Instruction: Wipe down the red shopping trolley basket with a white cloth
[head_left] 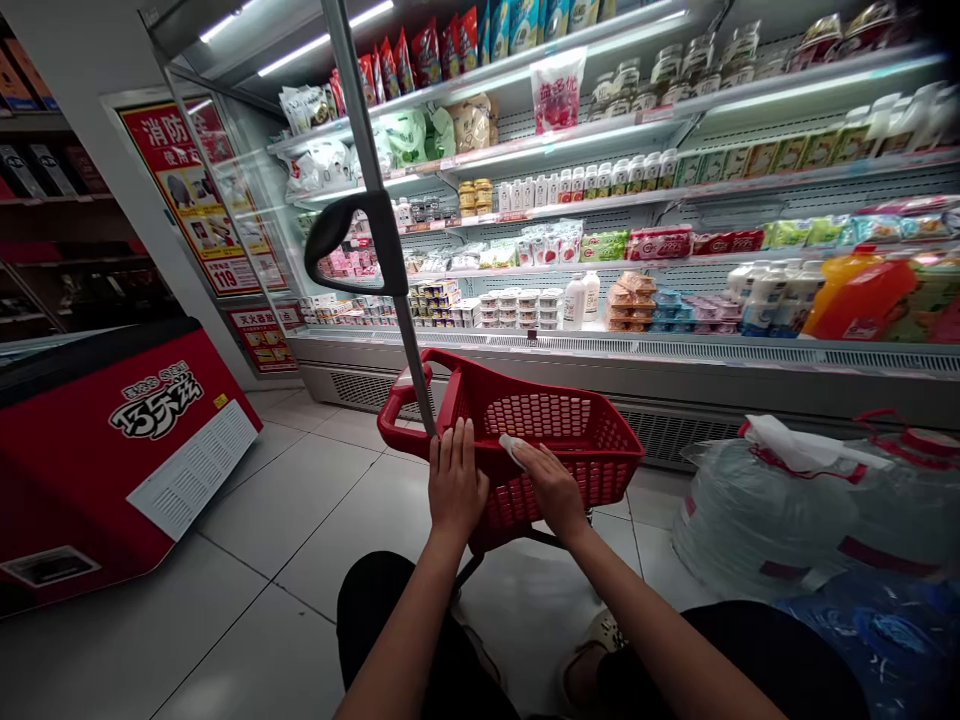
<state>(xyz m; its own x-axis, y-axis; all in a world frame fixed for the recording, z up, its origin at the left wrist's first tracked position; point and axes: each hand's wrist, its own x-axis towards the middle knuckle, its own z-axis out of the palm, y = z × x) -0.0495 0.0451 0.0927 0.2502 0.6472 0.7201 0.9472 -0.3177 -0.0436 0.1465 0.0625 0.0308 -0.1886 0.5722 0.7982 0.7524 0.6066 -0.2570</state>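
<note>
From the head view, you crouched on the tiled floor (315,520) with a red basket (555,430) straight ahead of you, its long axis running left to right. Your left hand (454,485) lay flat against the near rim beside the upright pole (397,300), fingers straight and clenched on nothing. Your right hand (551,485) pressed a white cloth (514,448) onto the same rim, fingers extended over it; this hand was nearer the basket's middle. Large water jugs (772,500) sat to your right, below the chilled shelves (600,200).
</note>
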